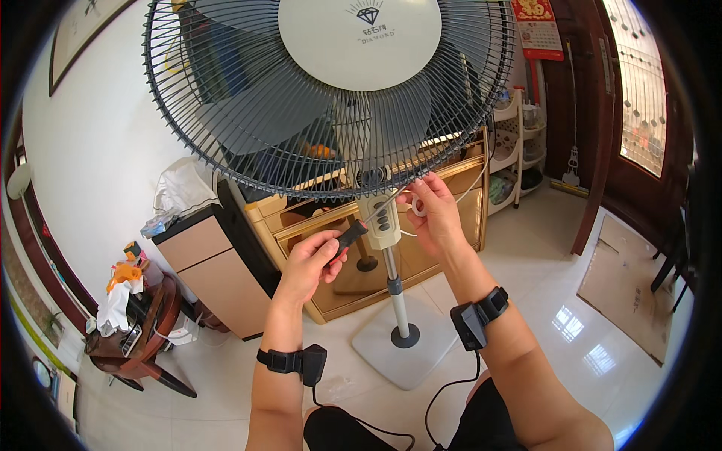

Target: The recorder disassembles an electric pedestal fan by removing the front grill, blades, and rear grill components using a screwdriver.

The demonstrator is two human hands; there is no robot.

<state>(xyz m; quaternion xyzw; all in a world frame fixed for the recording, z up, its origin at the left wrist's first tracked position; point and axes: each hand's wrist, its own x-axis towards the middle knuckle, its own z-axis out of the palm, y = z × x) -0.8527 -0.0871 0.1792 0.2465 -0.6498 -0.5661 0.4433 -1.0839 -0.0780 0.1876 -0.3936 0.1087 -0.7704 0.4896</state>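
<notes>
A large standing fan [361, 71] with a dark wire grille and a pale round centre faces me. My left hand [307, 264] is closed round the black handle of a screwdriver [349, 240]. The metal shaft slants up to the right, towards the grille's lower rim. Just right of that tip, my right hand [438, 218] pinches at the rim with thumb and fingers. A small white ring-shaped piece [419, 206] shows in its grip. Between the hands is the cream control box [380, 221] with dark buttons. Below, the pole runs into a pale square base [376, 349].
Behind the fan stands a gold-framed glass-fronted cabinet [466, 222]. A black-topped cupboard [207, 255] and a brown wooden stool [154, 323] piled with items are at left. At right are a shelf rack [505, 143] and cardboard [628, 289] on the floor. Cables hang from my wrist straps.
</notes>
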